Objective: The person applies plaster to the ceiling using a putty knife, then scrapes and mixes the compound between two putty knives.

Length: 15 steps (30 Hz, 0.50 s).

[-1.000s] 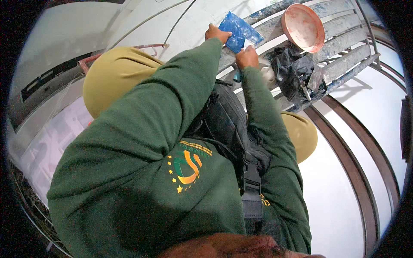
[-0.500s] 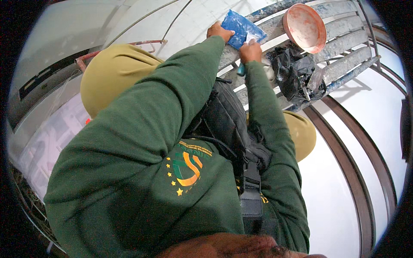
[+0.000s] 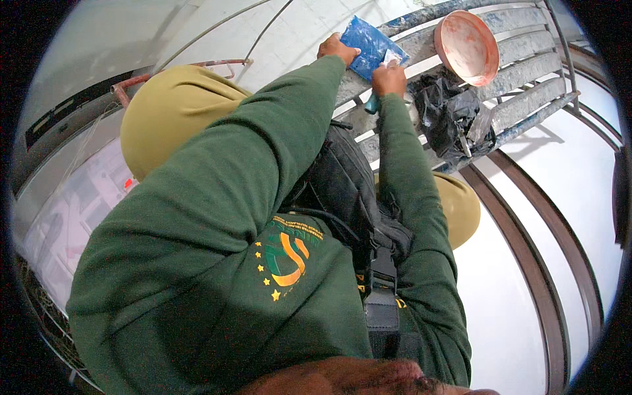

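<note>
My left hand (image 3: 336,49) grips the left edge of a flat blue plate (image 3: 370,45) smeared with white paste, its thumb lying on the face. At the plate's lower right, my right hand (image 3: 390,79) is closed around a scraper with a teal handle (image 3: 372,103). The handle sticks out below the fist. A whitish end (image 3: 395,55) shows above the fingers against the plate; the blade's shape is hard to make out. Both hands are above the near left part of a slatted bench.
The stained slatted bench (image 3: 523,89) bears a round orange basin (image 3: 466,47) with pale residue inside and a crumpled black plastic bag (image 3: 447,112). A reddish metal frame (image 3: 122,95) stands at the left. Brown strips (image 3: 526,243) cross the white surface at the right.
My right hand and the scraper have shifted slightly to the right along the plate. Less white shows in the plate's middle. My left hand stays on the plate's edge.
</note>
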Available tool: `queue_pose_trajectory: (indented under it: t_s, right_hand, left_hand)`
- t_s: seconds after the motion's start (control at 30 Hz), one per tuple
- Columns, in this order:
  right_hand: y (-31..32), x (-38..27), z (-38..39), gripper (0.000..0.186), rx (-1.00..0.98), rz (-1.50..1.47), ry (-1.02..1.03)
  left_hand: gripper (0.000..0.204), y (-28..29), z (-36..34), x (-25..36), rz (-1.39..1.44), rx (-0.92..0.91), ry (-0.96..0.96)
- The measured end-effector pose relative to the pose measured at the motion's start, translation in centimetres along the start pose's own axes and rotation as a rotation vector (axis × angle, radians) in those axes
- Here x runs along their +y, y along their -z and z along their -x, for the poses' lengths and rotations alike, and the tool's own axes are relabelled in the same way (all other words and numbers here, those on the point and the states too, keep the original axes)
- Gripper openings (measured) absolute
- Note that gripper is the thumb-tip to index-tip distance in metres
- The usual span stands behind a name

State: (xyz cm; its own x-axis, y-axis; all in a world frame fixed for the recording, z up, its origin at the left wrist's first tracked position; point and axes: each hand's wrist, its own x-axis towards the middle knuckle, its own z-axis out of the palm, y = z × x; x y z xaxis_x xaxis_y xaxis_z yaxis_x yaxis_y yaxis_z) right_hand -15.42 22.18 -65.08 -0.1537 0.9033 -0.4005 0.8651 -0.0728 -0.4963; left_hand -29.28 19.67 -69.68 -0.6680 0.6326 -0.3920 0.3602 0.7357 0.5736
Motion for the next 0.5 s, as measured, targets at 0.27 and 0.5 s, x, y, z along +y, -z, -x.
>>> queue_pose_trajectory:
  t_s: [0.27,0.5]
  right_hand:
    - [0.6,4.8,-3.6,0.032,0.031,0.214,0.188]
    - [2.4,1.2,-1.9,0.028,0.023,0.121,0.127]
  left_hand:
    - [0.066,-0.1,0.8,1.8,-0.014,-0.026,0.009]
    - [0.076,0.4,0.3,0.6,0.039,-0.145,0.089]
